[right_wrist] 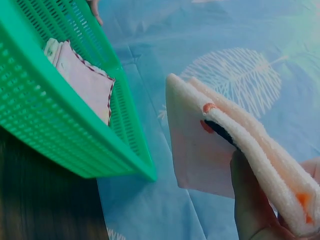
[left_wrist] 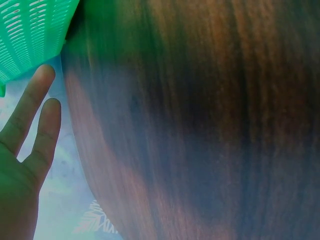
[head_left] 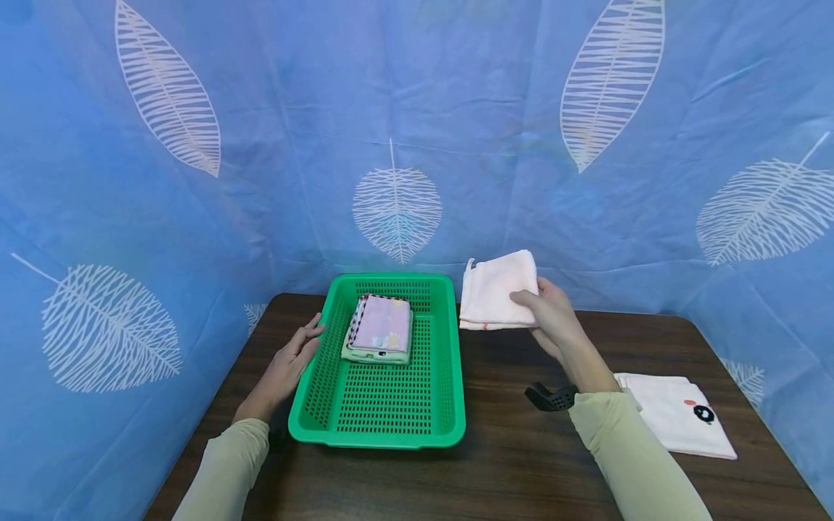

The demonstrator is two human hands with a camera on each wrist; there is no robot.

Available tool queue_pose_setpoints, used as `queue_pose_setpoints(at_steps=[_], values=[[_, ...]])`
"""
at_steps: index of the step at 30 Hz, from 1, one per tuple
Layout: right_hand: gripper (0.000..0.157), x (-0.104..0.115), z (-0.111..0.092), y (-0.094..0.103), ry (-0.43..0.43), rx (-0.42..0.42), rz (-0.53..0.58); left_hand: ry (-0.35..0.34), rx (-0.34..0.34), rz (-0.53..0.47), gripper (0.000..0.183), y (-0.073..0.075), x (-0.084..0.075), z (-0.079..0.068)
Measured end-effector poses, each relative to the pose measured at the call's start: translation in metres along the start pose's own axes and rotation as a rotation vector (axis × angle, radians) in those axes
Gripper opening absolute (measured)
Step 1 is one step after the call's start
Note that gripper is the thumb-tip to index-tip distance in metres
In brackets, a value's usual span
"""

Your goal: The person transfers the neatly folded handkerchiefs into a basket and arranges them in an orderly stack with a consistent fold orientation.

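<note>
My right hand [head_left: 554, 318] pinches a folded white towel [head_left: 498, 289] between thumb and fingers, raised above the table just right of the basket. In the right wrist view the towel [right_wrist: 220, 145] is seen edge-on, its folded layers showing orange and dark marks. The left hand [head_left: 293, 365] is beside the left rim of the green plastic basket [head_left: 400, 440], fingers extended. In the left wrist view two straight fingers [left_wrist: 47, 125] appear close to the basket wall [left_wrist: 35, 35]. Inside the basket, toward its back left, lies a stack of folded towels [head_left: 381, 325], a pink one on top.
Another folded white towel [head_left: 680, 416] with a black round motif lies on the right side of the dark wooden table [head_left: 521, 470], partly behind the right forearm. A blue cloth backdrop [head_left: 482, 145] with white leaf prints hangs behind and beside the table.
</note>
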State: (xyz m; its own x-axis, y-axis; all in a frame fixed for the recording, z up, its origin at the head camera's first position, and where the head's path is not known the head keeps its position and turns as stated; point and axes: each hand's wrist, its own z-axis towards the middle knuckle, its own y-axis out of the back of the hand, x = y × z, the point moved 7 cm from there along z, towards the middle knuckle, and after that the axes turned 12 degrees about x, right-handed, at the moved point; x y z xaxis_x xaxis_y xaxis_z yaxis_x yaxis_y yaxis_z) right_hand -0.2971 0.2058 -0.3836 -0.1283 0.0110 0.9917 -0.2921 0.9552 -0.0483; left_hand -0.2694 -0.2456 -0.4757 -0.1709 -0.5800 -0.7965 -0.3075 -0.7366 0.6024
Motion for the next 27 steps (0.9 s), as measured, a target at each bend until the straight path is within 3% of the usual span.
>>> queue_pose_setpoints(at_steps=[12,27], values=[[0.077,0.004,0.01,-0.026,0.016,0.049,-0.02,-0.003,-0.005,0.003,0.05,0.0,-0.002,-0.001],[0.079,0.003,0.018,-0.052,0.011,0.078,0.059,-0.019,-0.011,0.011,0.049,0.0,-0.001,0.0]])
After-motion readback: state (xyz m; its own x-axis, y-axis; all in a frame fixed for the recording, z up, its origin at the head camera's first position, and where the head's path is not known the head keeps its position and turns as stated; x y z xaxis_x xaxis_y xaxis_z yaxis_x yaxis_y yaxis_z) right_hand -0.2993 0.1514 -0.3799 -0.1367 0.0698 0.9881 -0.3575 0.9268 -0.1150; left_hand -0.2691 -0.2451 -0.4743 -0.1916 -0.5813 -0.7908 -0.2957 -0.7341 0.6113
